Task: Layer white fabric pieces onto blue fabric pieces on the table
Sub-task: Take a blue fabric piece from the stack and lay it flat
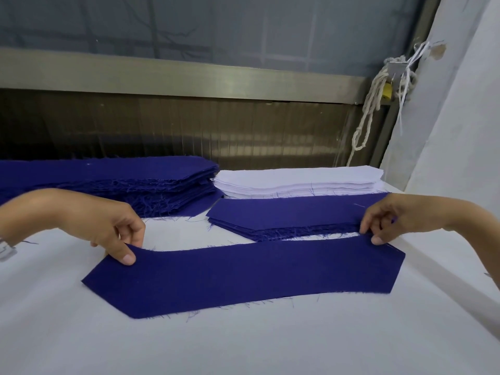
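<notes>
A person's left hand (119, 234) and right hand (378, 226) each pinch a far corner of the blue fabric piece (243, 274) spread on the bench (243, 347); drawing it taut and flat should let a sheet from the white stack (297, 182) match its edges. Open bench lies on the near side; the low blue stack (284, 217) crowds the far edge.

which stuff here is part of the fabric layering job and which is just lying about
Job: blue piece, pinched by left hand and right hand; white stack; small blue stack; big blue stack; table.
Lying about: rope; padlock; metal rail.
</notes>
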